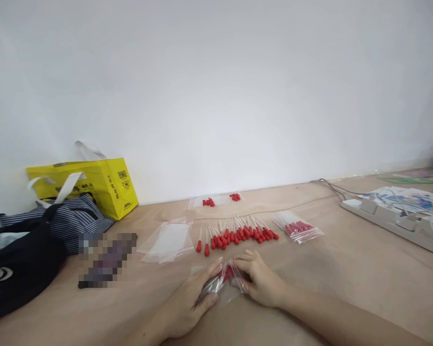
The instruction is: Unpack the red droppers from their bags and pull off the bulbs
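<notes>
A clear zip-lock bag (233, 292) with red-ended pieces inside is between my hands, low in the middle of the view. My left hand (191, 300) grips its left side, thumb below and fingers above. On the other side, my right hand (258, 278) pinches the bag near its red-lined edge. Just beyond lies a row of droppers (234, 233) with red rubber bulbs and thin pale stems, bulbs toward me. Flat clear zip-lock bags (169, 240) overlap to their left. To the right rests a filled bag of droppers (299, 227).
Near the wall lie small red bulbs (208, 202) on clear plastic. At left stand a yellow carrier bag (119, 187), a striped bag (72, 223) and a black cap (25, 274), with a blurred-out item beside them. A white power strip (397, 223) with cables occupies the right.
</notes>
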`<state>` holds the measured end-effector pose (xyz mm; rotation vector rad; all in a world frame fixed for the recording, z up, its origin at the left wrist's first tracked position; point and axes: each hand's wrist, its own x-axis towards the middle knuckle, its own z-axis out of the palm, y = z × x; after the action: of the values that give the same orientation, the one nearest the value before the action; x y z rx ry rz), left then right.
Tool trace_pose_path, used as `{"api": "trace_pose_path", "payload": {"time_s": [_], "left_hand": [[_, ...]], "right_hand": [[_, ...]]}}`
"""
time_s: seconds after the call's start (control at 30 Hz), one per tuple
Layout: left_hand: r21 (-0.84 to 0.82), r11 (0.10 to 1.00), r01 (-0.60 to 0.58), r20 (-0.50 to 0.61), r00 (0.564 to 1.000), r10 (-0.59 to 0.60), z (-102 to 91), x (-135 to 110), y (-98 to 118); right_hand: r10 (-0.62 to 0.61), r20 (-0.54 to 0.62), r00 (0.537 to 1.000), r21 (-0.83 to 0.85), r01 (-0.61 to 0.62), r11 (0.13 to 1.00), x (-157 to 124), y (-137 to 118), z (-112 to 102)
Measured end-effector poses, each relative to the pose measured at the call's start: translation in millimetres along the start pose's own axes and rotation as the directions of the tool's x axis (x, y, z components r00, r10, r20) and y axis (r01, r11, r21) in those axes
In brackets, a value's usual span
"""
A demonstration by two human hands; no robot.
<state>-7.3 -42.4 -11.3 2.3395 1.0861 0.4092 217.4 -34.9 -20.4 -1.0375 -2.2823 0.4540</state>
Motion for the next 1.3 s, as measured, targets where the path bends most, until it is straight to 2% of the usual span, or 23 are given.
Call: {"api": "trace_pose_path", "payload": {"time_s": [0.13,0.27,0.43,0.5,0.63,0.7,0.83,0.93,1.13,1.3], "left_hand": [[0.005,1.000,-0.023,-0.030,0.999,0.023,1.6,0,-1],[0.021,1.000,-0.009,-0.025,1.000,0.009,2.2,-1,-2],[0.042,0.999,0.024,-0.040,0.999,-0.022,3.4,-1,-5],[0.060,0.998,0.027,-0.047,0.999,-0.025,3.5,-1,-5],[0.079,0.997,0.013,-0.049,0.999,-0.009,0.7,-1,-1],[0.085,0.996,0.003,-0.047,0.999,0.001,-1.3,0,2],[0.092,0.996,0.009,-0.035,0.999,-0.006,-3.1,1,5],[0.075,0.997,0.011,-0.035,0.999,-0.009,-3.1,1,5],[0.078,0.996,0.048,-0.013,0.999,-0.048,-4.7,2,9],[0.066,0.996,0.061,-0.005,0.998,-0.061,-5.1,1,9]], "right_hand": [[0.056,0.001,0.998,-0.046,-0.055,0.997,2,1,2],[0.135,-0.065,0.989,-0.009,-0.136,0.991,4,1,4],[0.140,-0.118,0.983,0.020,-0.138,0.990,1,-3,-1],[0.089,-0.101,0.991,-0.026,-0.092,0.995,-1,-4,-5],[0.008,0.004,1.000,-0.154,-0.007,0.988,-2,-5,-7],[0.017,0.041,0.999,-0.215,-0.007,0.977,-1,-6,-5],[0.069,0.035,0.997,-0.270,-0.057,0.961,0,-7,-2],[0.094,0.026,0.995,-0.189,-0.088,0.978,-1,-7,-3],[0.106,0.037,0.994,0.121,-0.110,0.987,1,-6,-4],[0.069,0.047,0.996,0.145,-0.076,0.987,1,-5,-3]]}}
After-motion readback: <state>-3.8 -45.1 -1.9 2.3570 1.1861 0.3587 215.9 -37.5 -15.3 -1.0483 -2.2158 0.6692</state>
